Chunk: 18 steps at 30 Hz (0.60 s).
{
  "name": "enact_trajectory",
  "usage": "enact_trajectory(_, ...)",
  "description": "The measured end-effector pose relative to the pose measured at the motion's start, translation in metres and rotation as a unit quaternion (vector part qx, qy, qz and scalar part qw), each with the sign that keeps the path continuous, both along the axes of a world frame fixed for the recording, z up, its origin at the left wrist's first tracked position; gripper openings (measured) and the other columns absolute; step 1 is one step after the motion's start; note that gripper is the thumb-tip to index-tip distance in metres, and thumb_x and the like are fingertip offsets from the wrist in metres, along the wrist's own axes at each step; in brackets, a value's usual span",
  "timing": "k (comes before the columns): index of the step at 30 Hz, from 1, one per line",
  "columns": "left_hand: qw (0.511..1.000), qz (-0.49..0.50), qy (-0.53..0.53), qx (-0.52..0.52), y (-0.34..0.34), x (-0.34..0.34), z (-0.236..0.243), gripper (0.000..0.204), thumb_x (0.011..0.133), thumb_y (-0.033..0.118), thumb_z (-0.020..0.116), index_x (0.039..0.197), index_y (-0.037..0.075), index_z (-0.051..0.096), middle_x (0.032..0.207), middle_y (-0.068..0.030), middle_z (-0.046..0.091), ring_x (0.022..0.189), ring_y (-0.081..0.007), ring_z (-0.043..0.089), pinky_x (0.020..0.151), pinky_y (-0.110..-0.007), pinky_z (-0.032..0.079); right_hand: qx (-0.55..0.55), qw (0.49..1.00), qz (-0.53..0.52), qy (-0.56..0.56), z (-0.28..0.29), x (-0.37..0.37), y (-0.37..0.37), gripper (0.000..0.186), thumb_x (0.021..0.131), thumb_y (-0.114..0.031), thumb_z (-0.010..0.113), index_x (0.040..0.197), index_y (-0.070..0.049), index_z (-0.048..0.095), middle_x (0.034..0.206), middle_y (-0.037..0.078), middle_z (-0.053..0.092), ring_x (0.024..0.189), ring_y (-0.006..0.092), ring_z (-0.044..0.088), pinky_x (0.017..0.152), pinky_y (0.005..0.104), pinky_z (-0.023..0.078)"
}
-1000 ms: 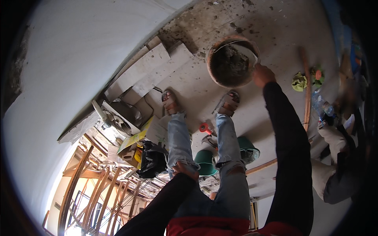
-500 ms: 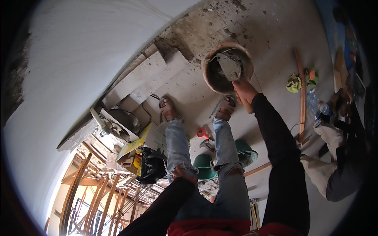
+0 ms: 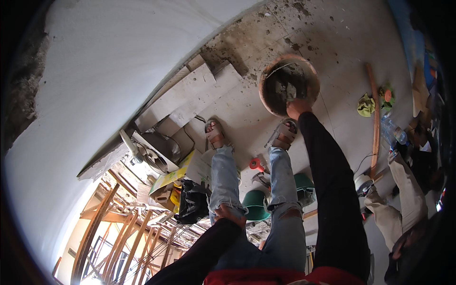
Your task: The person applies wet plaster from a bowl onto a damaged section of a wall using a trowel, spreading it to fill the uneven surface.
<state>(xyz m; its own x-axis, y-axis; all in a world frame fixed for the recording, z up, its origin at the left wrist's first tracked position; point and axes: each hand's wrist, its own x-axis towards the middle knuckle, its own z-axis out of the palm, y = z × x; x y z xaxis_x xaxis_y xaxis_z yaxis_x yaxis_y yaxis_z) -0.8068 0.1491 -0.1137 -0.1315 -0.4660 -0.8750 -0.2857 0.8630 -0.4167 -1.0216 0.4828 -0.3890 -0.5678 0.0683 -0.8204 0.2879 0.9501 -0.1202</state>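
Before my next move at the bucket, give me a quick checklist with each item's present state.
1. Round orange-brown bucket upright on the floor: ok.
2. Grey mortar-like mix inside it: ok, some is visible.
3. Thin wire handle off the opening: not ok, it arcs across the far part.
4. Right hand's grip on a tool: cannot tell, the view is too dark and blurred.
5. Left hand clear of the bucket: ok, at the left knee.

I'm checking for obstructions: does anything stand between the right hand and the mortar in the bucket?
Nothing visible does. The right hand is at the near edge of the bucket, with mortar just beyond it; the wire handle lies toward the far side.
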Motion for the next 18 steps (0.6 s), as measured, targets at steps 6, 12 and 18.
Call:
enact_trajectory(6, 1.000, 0.010, 0.004, 0.000, -0.004, -0.009, 0.015, 0.095, 0.057, 0.037, 0.077, 0.131, 0.007, 0.026, 0.127, -0.0284, 0.035, 0.114, -0.0489, 0.046, 0.092, -0.056, 0.043, -0.198, 0.851, -0.487, -0.023, 0.015, 0.019, -0.053, 0.036, 0.088, -0.035, 0.054, 0.089, -0.001, 0.064, 0.065, 0.015, 0.061, 0.038, 0.0264, 0.053, 0.043, 0.0403, 0.045)
enact_trajectory(12, 1.000, 0.023, -0.006, 0.018, -0.016, -0.018, 0.016, 0.095, 0.058, 0.040, 0.075, 0.133, 0.008, 0.025, 0.129, -0.0291, 0.034, 0.115, -0.0493, 0.045, 0.093, -0.056, 0.042, -0.174, 0.863, -0.432, 0.194, -0.004, 0.084, -0.057, 0.039, 0.079, -0.037, 0.060, 0.093, -0.001, 0.064, 0.073, 0.022, 0.063, 0.067, 0.0397, 0.061, 0.063, 0.0472, 0.047)
enact_trajectory(18, 0.999, -0.035, 0.020, 0.024, -0.021, -0.035, 0.032, 0.097, 0.059, 0.044, 0.076, 0.136, 0.013, 0.026, 0.130, -0.0273, 0.035, 0.115, -0.0475, 0.046, 0.092, -0.055, 0.042, -0.102, 0.900, -0.360, 0.223, 0.017, 0.080, -0.029, 0.030, 0.069, -0.026, 0.061, 0.078, 0.002, 0.065, 0.074, 0.023, 0.064, 0.076, 0.0386, 0.064, 0.069, 0.0453, 0.049)
